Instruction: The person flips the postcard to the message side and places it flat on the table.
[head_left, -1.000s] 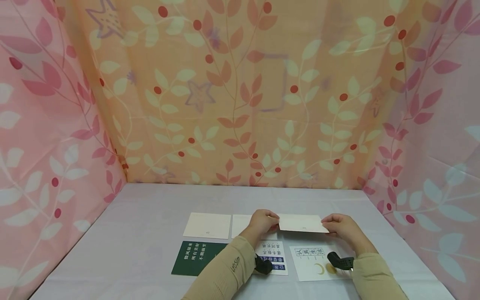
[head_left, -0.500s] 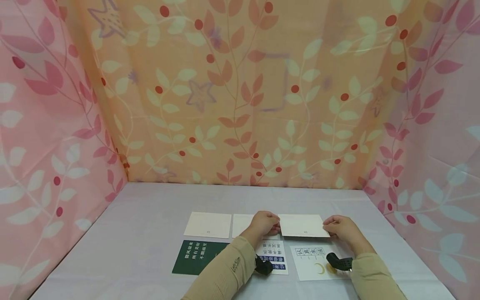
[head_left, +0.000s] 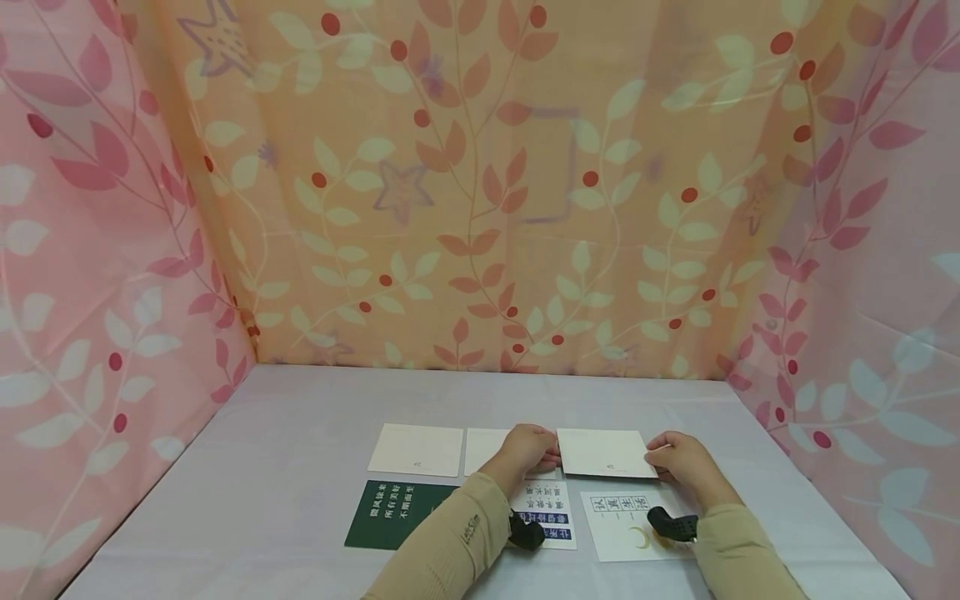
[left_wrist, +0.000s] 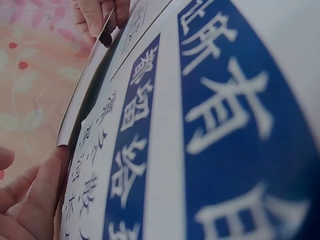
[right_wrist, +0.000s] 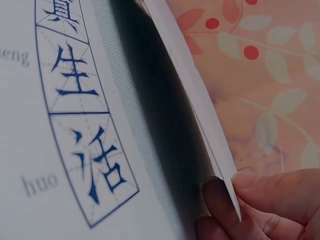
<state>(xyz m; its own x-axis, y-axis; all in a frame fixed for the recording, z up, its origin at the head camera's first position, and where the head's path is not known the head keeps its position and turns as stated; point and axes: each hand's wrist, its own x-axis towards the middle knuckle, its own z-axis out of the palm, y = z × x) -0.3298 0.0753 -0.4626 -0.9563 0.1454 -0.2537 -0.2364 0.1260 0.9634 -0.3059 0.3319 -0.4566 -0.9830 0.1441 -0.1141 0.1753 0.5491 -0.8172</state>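
My right hand [head_left: 686, 460] pinches the right edge of a blank cream card [head_left: 603, 452], thumb and fingers on opposite faces in the right wrist view. The near edge of this card is raised slightly, with a dark shadow beneath. At its left edge is my left hand [head_left: 527, 452]; in the left wrist view a fingertip [left_wrist: 56, 157] touches the card's corner while the thumb stands apart. Two similar cream cards lie flat to the left: one fully visible card [head_left: 415, 450] and another card [head_left: 483, 450] partly behind my left hand.
Nearer me lie a dark green card [head_left: 382, 515] with white writing, a white card with blue bands [head_left: 551, 517], and a white card with a moon print [head_left: 615, 533]. My forearms cover parts of these. Patterned curtains [head_left: 480, 208] enclose the white table [head_left: 300, 408].
The cream card's near edge has come down toward the table, so its face looks taller. My right hand has lowered slightly with it; my left hand has stayed almost in place.
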